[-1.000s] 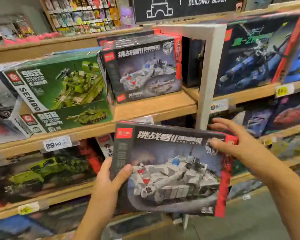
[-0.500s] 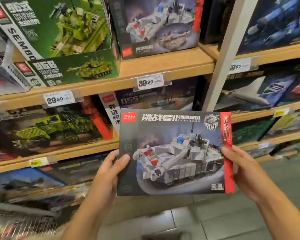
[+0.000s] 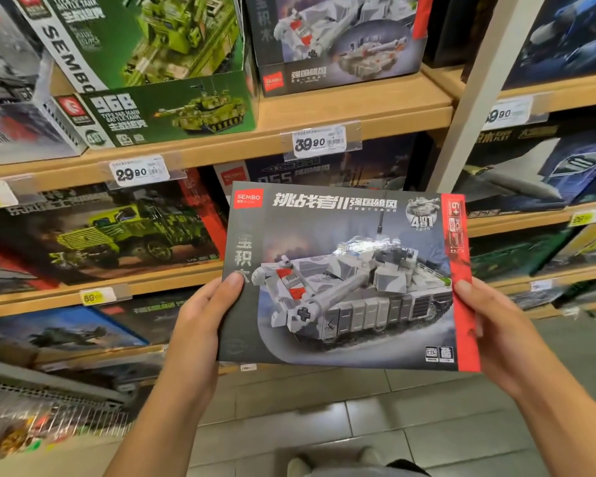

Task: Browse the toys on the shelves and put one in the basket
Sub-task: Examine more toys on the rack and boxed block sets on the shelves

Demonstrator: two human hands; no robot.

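Flat grey cardboard toy box with a grey brick-built tank picture and red right-hand strip (image 3: 351, 280), SEMBO logo top left. Held face-up in mid-air in front of the shelves, above the tiled floor (image 3: 375, 428).

Left hand (image 3: 200, 325) grips the box's left edge, thumb on the front face. Right hand (image 3: 489, 325) grips the right edge, thumb on the red strip.

Behind: light wooden shelves (image 3: 355, 111) stocked with boxed kits. Green tank box (image 3: 166, 111) upper left; white price tag reading 39.90 (image 3: 319, 142) just above the held box.
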